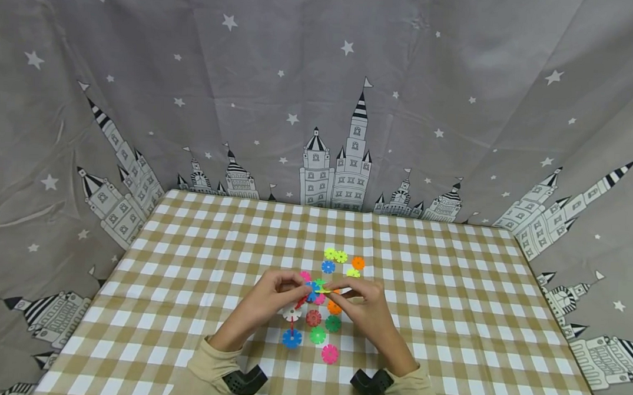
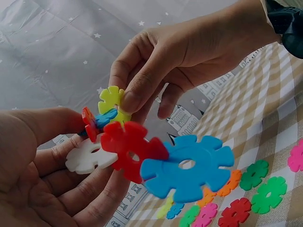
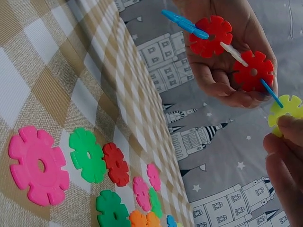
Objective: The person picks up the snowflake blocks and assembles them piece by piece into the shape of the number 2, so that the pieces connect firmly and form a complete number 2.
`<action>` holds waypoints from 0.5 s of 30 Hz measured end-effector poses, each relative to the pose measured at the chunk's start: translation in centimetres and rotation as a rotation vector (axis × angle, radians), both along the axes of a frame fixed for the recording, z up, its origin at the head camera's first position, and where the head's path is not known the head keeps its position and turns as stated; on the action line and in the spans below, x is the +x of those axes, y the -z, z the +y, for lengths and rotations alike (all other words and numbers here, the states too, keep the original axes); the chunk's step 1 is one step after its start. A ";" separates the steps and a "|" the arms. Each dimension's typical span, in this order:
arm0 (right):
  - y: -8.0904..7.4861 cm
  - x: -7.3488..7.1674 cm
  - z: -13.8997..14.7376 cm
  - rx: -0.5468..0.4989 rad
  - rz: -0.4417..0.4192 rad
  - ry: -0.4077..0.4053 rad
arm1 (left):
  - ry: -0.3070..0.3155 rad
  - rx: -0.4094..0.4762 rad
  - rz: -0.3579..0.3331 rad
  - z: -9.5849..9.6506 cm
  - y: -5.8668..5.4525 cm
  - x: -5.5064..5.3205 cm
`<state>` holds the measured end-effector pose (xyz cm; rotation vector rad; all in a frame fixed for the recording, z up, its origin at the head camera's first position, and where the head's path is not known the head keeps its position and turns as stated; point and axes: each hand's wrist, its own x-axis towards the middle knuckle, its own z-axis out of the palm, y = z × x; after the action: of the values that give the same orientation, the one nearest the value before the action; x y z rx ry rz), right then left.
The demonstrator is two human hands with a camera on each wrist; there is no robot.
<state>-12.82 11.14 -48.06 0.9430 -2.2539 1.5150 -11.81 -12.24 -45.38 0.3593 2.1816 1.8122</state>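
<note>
My left hand [image 1: 267, 295] holds a chain of slotted plastic flower discs above the table. In the left wrist view the chain runs from a large blue disc [image 2: 208, 151] through a red disc [image 2: 118, 142] and a white disc [image 2: 78, 160] to another red disc [image 2: 88, 124] and a small-looking blue disc [image 2: 105, 118] by the left fingertips. Between thumb and finger my right hand [image 1: 367, 306] pinches a yellow disc [image 2: 109, 97] against that last blue disc. Whether their slots are interlocked I cannot tell.
Loose discs lie on the checked tablecloth [image 1: 186, 262] under and beyond the hands, among them a pink one [image 1: 329, 354], a green one [image 1: 317, 335], an orange one [image 1: 358, 263] and a blue one [image 1: 328, 267]. A grey castle-print curtain [image 1: 281, 43] hangs behind the table.
</note>
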 end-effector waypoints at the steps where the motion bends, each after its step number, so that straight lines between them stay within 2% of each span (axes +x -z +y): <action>1: 0.0 0.0 0.0 -0.005 -0.003 -0.004 | -0.002 -0.002 0.000 0.0 0.0 0.0; 4: 0.1 -0.2 0.0 -0.012 -0.028 -0.010 | -0.013 -0.003 -0.005 -0.2 -0.1 -0.1; 8: 0.3 -0.3 0.1 0.023 -0.125 0.001 | -0.031 -0.005 -0.023 -0.6 -0.2 -0.1; 12: 1.0 -0.6 0.0 0.135 -0.245 -0.002 | -0.046 -0.010 -0.039 -0.9 -0.4 -0.1; 15: 1.9 -0.8 -0.2 0.240 -0.301 -0.048 | -0.051 -0.008 -0.043 -0.9 -0.5 -0.1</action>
<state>-13.66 10.90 -49.92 0.8862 -2.6931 1.5171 -11.90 -13.16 -44.92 0.2624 2.1871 1.8202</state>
